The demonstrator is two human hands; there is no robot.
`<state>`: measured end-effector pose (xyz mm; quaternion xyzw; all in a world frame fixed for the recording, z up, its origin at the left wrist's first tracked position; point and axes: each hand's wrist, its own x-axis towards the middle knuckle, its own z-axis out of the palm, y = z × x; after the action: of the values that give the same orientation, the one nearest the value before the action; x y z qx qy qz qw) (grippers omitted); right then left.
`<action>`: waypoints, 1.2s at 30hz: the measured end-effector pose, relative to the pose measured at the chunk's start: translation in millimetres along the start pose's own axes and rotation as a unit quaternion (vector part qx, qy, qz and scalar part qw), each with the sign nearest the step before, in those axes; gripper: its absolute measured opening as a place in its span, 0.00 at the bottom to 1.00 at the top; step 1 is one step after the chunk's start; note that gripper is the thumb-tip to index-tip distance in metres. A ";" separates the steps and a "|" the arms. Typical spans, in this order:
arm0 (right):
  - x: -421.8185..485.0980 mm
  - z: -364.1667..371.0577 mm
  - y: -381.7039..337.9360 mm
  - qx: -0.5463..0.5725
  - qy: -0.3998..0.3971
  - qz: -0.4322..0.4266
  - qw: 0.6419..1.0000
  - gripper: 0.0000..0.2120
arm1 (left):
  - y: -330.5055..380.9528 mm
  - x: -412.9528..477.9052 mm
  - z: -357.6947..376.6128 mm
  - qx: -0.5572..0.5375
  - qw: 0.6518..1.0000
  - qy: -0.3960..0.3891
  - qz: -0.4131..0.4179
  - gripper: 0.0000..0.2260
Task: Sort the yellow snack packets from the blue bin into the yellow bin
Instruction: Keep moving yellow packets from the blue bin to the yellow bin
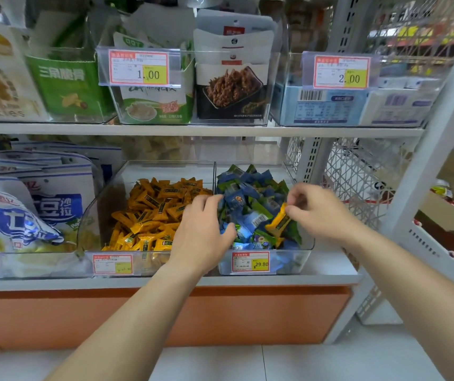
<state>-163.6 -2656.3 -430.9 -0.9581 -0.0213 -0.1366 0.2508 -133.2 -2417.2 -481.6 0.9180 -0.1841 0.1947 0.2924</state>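
Far left on the lower shelf: big white-and-blue bags [27, 210], no part of the job. Next along, the yellow bin [98, 199], a clear tub heaped with yellow packets [154, 210] and standing wall to wall against the blue bin [294, 261]. Across that shared wall, the left hand [203, 229], palm down, thumb spread, fingers bent into the near-left corner of the blue and green packets [250, 193]. Fingertips buried there, so cannot tell whether grasping anything or merely pressing the pile aside. Further right, inside the blue bin, one stray yellow packet [278, 222], tilted on end among the blue ones and pinched at the upper end between thumb and fingertips of the right hand [319, 213]. Lower end seemingly down in the pile, so not lifted clear. Step in hand, at a guess: picking out a misplaced yellow packet, with the carry across not yet begun. Next move likely calls for lifting straight up to free it without dragging blue neighbours along, then passing leftward over the left hand and the dividing wall, and letting go above the yellow heap. Worth keeping the pinch firm: slick-looking wrapper, small hold. Possibly more yellow buried lower down, but hard to tell from here.
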 end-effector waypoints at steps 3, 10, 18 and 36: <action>-11.0 -6.8 -11.4 0.190 0.040 0.041 0.980 0.06 | 22.4 2.3 -6.9 -0.036 0.996 0.036 0.079 0.25; -15.3 6.3 -11.2 0.299 0.013 0.013 0.954 0.04 | 42.4 -0.7 -2.4 -0.149 0.988 -0.035 0.031 0.11; 1.2 31.9 23.3 -0.258 0.003 -0.082 0.963 0.07 | 3.9 -10.2 -8.6 0.011 0.997 -0.073 -0.028 0.13; 15.3 56.4 -2.2 -0.342 -0.100 0.073 0.931 0.06 | -5.2 -15.8 -12.8 0.013 0.996 -0.091 0.000 0.11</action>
<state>-135.0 -2627.4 -472.9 -0.9935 0.0719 -0.0205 -0.0863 -147.5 -2401.9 -481.7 0.9356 -0.2074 0.1133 0.2623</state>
